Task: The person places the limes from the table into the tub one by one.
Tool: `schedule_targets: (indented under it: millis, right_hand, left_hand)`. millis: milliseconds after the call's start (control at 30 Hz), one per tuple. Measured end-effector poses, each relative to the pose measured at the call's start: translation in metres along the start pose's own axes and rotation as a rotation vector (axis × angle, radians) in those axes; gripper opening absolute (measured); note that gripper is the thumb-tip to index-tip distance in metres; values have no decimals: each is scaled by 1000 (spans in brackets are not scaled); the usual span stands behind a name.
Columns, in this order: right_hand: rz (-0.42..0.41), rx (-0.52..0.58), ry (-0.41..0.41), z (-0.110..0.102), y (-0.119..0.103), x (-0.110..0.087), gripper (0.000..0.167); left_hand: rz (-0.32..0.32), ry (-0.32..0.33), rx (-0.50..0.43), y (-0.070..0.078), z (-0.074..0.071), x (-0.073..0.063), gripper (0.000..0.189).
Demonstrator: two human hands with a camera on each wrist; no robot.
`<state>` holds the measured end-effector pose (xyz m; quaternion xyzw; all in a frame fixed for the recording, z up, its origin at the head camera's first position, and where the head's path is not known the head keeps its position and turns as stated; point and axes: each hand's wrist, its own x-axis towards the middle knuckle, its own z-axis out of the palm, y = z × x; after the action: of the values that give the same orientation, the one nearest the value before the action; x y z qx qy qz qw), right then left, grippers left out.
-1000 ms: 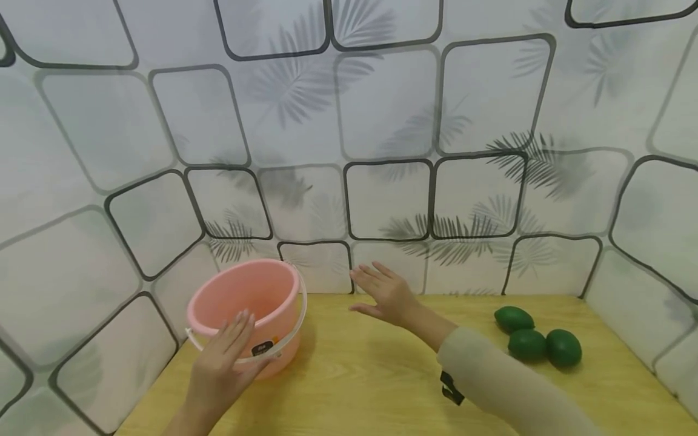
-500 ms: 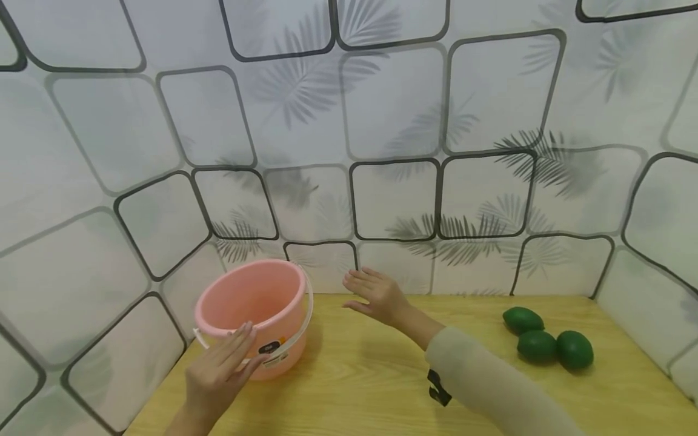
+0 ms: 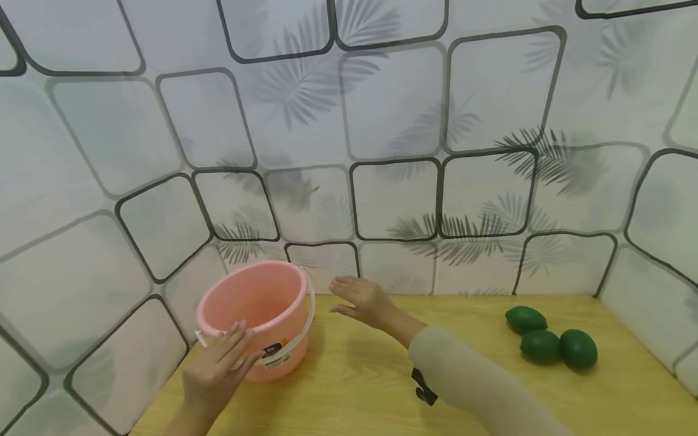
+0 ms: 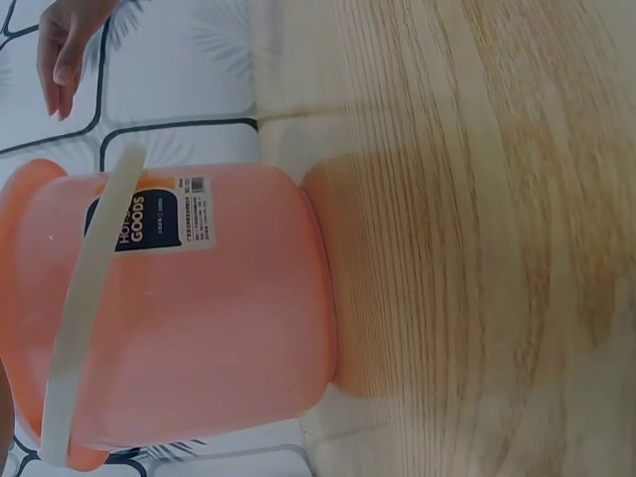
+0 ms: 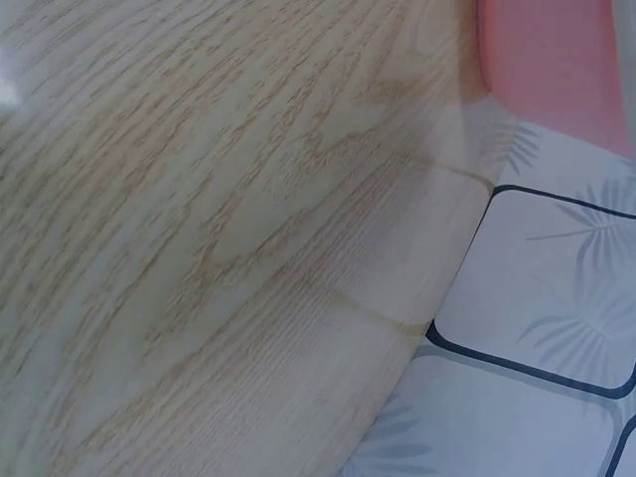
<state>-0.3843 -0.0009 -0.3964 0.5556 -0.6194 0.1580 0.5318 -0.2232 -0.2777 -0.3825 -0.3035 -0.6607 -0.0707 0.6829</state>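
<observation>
A pink plastic bucket (image 3: 289, 357) with a white handle stands upright on the left of the wooden table. Its dark label (image 4: 159, 219) shows sideways in the left wrist view, with the handle hanging across the bucket's side. My left hand (image 3: 215, 369) is at the near side of the bucket, fingers extended and overlapping its rim in the head view. To the right of the bucket, my right hand (image 3: 365, 303) hovers over the back of the table with fingers straight and thumb apart, holding nothing. The right wrist view catches part of the bucket (image 5: 556, 60) at its top right corner.
Three dark green, lemon-shaped fruits (image 3: 540, 346) lie grouped at the right on the table (image 3: 349, 387). Patterned walls (image 3: 392, 200) close off the back and both sides. A black strap (image 3: 423, 387) hangs at the right sleeve.
My right hand has moved left and slightly down, closer to the bucket. My left hand stays by the bucket's near rim. The whole head view has shifted a little.
</observation>
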Motion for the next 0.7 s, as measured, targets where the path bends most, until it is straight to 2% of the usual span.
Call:
schedule_targets:
  millis: [167,333,433,600,700]
  right_hand:
    - [2,-7,-25,9,-7,7,47]
    - [35,-26,-67,20,-18,18,58]
    - [77,-32,-142,25,-24,26,61]
    - [169,-12,-319,29,-32,37,58]
    - [203,-8,-367,30,-35,43,56]
  left_hand:
    - [-27,7,30,-5,2,-7,41]
    - [-43,46,67,-8,3,-8,39]
    - [-52,62,77,-8,5,-9,39]
    - [-84,53,72,-7,8,-10,41]
    - [-101,54,92,-8,7,-9,41]
